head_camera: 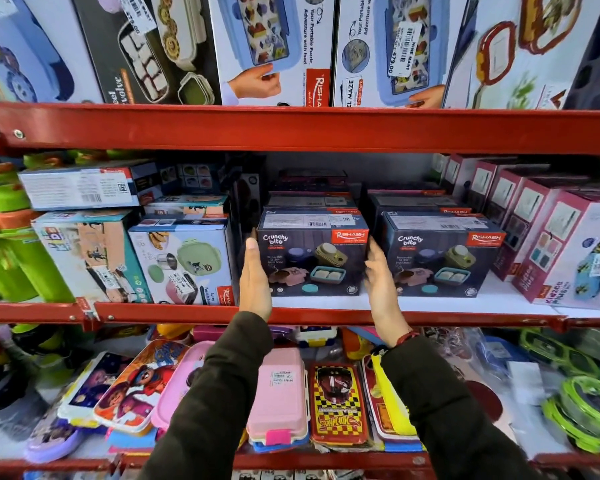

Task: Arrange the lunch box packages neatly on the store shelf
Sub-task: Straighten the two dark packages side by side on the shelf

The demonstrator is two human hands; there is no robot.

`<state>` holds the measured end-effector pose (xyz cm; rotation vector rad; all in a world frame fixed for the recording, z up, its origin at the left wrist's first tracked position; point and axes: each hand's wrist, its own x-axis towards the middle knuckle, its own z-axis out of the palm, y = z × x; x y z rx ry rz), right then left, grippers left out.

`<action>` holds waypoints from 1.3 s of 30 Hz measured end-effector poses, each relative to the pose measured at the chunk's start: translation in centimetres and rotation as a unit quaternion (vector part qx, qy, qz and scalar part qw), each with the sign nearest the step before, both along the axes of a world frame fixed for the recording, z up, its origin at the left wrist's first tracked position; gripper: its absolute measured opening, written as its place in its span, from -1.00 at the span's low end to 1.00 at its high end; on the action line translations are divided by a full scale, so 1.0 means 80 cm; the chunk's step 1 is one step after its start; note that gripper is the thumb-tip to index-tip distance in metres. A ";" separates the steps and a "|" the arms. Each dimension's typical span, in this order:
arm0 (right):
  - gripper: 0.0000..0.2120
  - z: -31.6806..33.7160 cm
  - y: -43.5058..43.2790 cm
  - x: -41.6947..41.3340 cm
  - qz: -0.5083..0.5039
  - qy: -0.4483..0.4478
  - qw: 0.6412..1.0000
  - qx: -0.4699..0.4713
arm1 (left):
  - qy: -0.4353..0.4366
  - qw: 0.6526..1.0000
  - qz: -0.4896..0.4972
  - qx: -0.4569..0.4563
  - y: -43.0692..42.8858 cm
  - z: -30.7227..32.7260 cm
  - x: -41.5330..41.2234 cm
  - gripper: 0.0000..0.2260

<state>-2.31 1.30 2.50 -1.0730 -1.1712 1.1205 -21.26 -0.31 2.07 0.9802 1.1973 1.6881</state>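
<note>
A dark blue "Crunchy Bite" lunch box package (312,258) stands at the front of the middle shelf (326,315). My left hand (255,278) lies flat against its left side, and my right hand (381,275) presses flat on its right side, so the box is held between both palms. A second identical Crunchy Bite box (440,261) stands just to its right, with more of the same boxes lined up behind both. To the left is a light blue box with a green lunch box picture (184,265).
Pink boxes (568,247) fill the shelf's right end, green bottles (11,244) its left end. The red rail (291,129) of the upper shelf, which carries large boxes, hangs above. Loose plastic lunch boxes (278,396) crowd the shelf below my arms.
</note>
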 end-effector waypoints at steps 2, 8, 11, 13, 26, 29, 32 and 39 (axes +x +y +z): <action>-0.33 -0.001 -0.004 0.001 0.006 0.022 1.000 -0.012 | -0.008 1.000 -0.003 -0.008 0.003 -0.009 -0.004 -0.04; -0.50 -0.007 -0.026 0.013 -0.011 0.009 1.000 0.004 | 0.028 1.000 0.008 0.003 -0.027 -0.003 -0.005 -0.12; -0.55 -0.013 -0.030 0.016 -0.009 -0.003 1.000 0.013 | 0.045 0.999 0.015 0.028 -0.035 -0.009 -0.008 -0.05; -0.51 -0.013 -0.034 0.015 -0.006 -0.018 1.000 0.018 | 0.050 0.998 0.015 0.037 -0.039 -0.011 -0.010 -0.11; -0.38 -0.016 -0.066 0.035 -0.045 -0.002 0.997 0.066 | 0.069 0.970 0.211 0.098 -0.077 -0.011 0.029 -0.61; -0.47 -0.015 -0.072 0.067 -0.090 0.023 0.992 0.082 | 0.087 0.958 0.222 0.162 -0.087 -0.013 0.066 -0.65; -0.46 -0.014 -0.069 0.111 -0.149 0.045 0.984 0.090 | 0.110 0.960 0.150 0.209 -0.089 -0.009 0.126 -0.65; -0.50 0.000 -0.027 0.224 -0.192 0.066 0.977 0.056 | 0.041 0.994 -0.070 0.079 -0.044 0.005 0.266 -0.57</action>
